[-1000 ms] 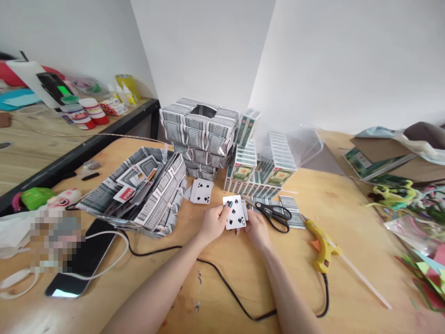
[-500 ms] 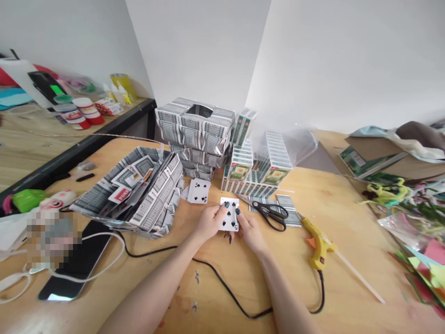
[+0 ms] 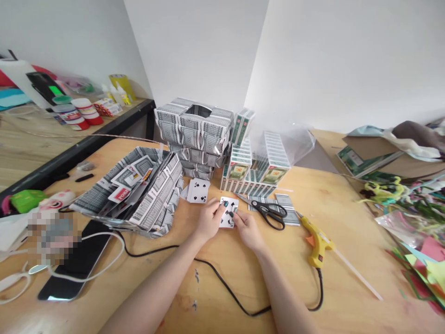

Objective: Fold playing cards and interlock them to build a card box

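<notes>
Both hands meet over a five of spades playing card (image 3: 228,214) lying low above the wooden table (image 3: 347,218). My left hand (image 3: 208,220) pinches its left edge, thumb on the face. My right hand (image 3: 247,228) grips its right edge with the fingertips. A small loose pile of cards (image 3: 197,190) with a spade card on top lies just beyond my left hand. Black scissors (image 3: 267,208) lie right of the held card.
A box built of card backs (image 3: 194,134) stands behind, with a tilted card-covered panel (image 3: 139,195) to its left and stacked green card packs (image 3: 257,171) to its right. A yellow glue gun (image 3: 316,241) with its black cord, a phone (image 3: 73,264), and craft scraps (image 3: 417,213) surround the hands.
The card has come down from a raised, tilted pose to lie lower and flatter near the table, and both hands have closed in over it.
</notes>
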A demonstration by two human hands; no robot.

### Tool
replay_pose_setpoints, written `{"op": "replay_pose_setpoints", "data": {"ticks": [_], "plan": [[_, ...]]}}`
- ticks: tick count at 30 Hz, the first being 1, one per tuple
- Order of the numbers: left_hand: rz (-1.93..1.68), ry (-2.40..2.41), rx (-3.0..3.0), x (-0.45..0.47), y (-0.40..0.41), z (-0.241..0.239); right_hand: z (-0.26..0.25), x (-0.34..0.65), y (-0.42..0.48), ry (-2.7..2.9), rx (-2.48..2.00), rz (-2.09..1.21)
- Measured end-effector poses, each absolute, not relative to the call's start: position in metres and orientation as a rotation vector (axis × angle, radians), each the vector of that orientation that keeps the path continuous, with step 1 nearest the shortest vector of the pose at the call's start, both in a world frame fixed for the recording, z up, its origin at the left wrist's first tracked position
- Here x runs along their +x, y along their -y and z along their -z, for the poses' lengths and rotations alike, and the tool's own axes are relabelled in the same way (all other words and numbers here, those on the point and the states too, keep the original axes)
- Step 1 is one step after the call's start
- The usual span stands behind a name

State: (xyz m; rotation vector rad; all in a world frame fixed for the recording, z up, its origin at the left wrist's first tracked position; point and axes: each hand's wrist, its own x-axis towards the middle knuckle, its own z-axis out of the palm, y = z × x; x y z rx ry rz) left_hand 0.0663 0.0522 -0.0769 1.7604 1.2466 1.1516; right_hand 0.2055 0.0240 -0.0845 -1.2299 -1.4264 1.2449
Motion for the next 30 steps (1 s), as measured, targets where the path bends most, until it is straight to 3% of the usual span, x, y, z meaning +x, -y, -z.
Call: {"op": "replay_pose_setpoints", "data": {"ticks": [8,17,24,30], "plan": [[-0.870,-0.901,1.148,0.068,-0.054,0.069,0.083,0.202,-0.023,1.488,-1.187,-1.197],[-0.922,-1.008,0.862,0.078,-0.052,0.065,0.090,0.197,-0.019,1.478,-1.290,-1.169],[-0.940,-1.001,0.775,0.077,-0.053,0.068,0.088,0.197,-0.020,1.460,-1.128,-1.339],[-1.024,-0.992,0.720,0.081,-0.052,0.067,0.089,0.193,-0.019,1.491,-1.239,-1.140]]}}
